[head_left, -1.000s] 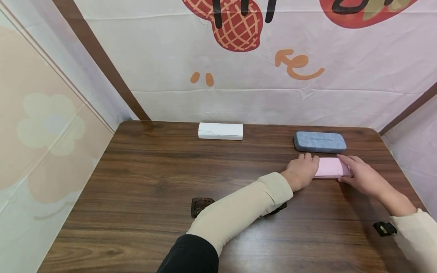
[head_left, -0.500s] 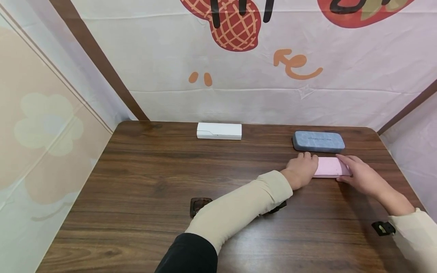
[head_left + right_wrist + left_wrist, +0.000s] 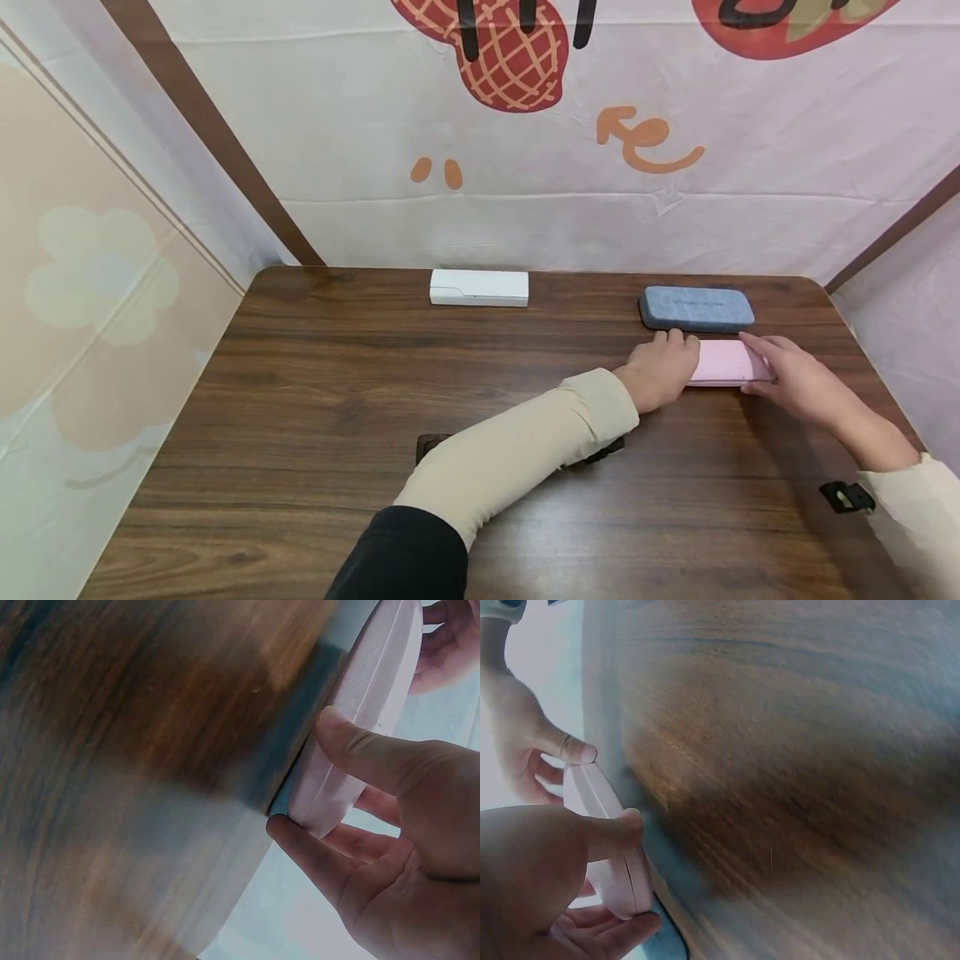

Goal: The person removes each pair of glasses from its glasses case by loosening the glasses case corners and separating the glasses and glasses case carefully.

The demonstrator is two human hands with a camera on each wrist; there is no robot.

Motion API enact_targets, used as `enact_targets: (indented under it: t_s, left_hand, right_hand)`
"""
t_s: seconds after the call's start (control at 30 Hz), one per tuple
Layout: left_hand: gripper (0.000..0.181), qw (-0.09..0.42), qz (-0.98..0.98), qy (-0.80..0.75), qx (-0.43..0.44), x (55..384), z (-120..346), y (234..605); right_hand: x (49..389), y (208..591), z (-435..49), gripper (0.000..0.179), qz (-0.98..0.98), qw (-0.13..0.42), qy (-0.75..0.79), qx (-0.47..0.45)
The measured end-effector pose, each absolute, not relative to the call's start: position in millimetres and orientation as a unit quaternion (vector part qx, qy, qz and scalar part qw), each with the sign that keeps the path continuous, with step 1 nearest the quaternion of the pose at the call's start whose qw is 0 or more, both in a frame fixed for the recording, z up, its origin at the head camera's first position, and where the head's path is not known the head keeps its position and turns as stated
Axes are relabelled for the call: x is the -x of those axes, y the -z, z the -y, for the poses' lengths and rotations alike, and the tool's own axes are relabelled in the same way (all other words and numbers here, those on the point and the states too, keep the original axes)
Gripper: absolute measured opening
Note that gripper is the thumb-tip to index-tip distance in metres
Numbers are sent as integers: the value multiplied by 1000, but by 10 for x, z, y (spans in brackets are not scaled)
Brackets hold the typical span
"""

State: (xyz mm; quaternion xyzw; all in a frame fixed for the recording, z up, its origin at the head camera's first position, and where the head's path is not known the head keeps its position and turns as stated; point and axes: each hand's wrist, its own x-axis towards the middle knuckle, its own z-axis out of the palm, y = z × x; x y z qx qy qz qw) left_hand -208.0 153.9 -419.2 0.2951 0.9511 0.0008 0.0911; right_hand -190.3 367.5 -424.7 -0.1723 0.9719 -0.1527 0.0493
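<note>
Both hands grip a pink glasses case (image 3: 726, 362) at the right side of the table, one at each end. My left hand (image 3: 660, 369) has its thumb on the near side and its fingers round the far side, as the left wrist view shows. At the other end, my right hand (image 3: 806, 383) holds the case between thumb and fingers; the right wrist view shows this thumb (image 3: 360, 750) across its seam. The case is closed. Just behind it lies a blue glasses case (image 3: 697, 308) with small dark lettering, its long side roughly parallel to the pink one.
A white oblong case (image 3: 480, 288) stands at the back edge of the wooden table (image 3: 315, 400), left of centre. A dark brown object (image 3: 431, 444) lies partly hidden under the left sleeve (image 3: 517, 454). A printed cloth (image 3: 360, 125) hangs behind the table.
The pink case and both hands have moved slightly away from the person, closer to the blue case. Both hands keep their hold; the head view has shifted a little.
</note>
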Motion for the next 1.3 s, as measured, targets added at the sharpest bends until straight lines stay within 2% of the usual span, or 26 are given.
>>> enact_targets:
  t_s: [0.37, 0.6, 1.0, 1.3]
  left_hand:
    - [35, 76, -941, 35, -327, 2073, -1414, 4032]
    - [36, 76, -934, 31, -349, 2062, -1307, 3985]
    - [58, 101, -929, 43, -354, 2068, -1129, 3850]
    - [59, 110, -926, 29, -359, 2095, -984, 3796]
  right_hand:
    - [1889, 4125, -3616, 73, -970, 23, 141, 198]
    - [1875, 4044, -3554, 74, -971, 47, 142, 187]
    - [1852, 3943, -3402, 76, -970, 43, 139, 194]
    - [1856, 3866, -3261, 76, -973, 42, 132, 187]
